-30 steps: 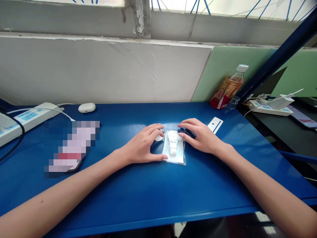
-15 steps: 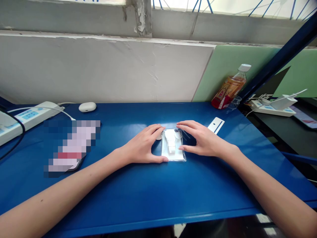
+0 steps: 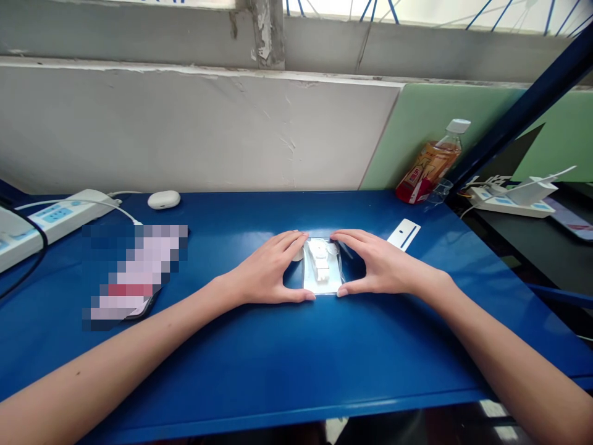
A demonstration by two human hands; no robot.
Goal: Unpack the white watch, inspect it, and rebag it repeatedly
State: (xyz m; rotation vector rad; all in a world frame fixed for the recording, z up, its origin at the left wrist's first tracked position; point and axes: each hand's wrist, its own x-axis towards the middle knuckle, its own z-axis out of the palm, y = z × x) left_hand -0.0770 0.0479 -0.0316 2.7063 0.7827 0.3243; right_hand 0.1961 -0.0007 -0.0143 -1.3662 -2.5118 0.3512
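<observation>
A small clear plastic packet (image 3: pixel 328 288) lies on the blue desk in front of me, with a white object (image 3: pixel 320 262) inside or on it; what kind it is I cannot make out. My left hand (image 3: pixel 273 269) holds the packet's left corners, fingertips at the far one and thumb at the near one. On the other side, my right hand (image 3: pixel 377 262) has its fingertips at the far right corner and its thumb at the near right corner. A small round pale thing (image 3: pixel 298 255) is partly hidden behind my left fingers.
A white card (image 3: pixel 404 235) with a dark strip lies beyond my right hand. A drink bottle (image 3: pixel 430 162) leans in the back right corner. To the left are a phone (image 3: pixel 148 272) on a cable, a white earbud case (image 3: pixel 164 199) and a power strip (image 3: pixel 58 216).
My right thumb has moved down from the packet's right side to its near right corner. The packet's near edge has shifted slightly away from me and sits straighter. My left hand is almost unmoved.
</observation>
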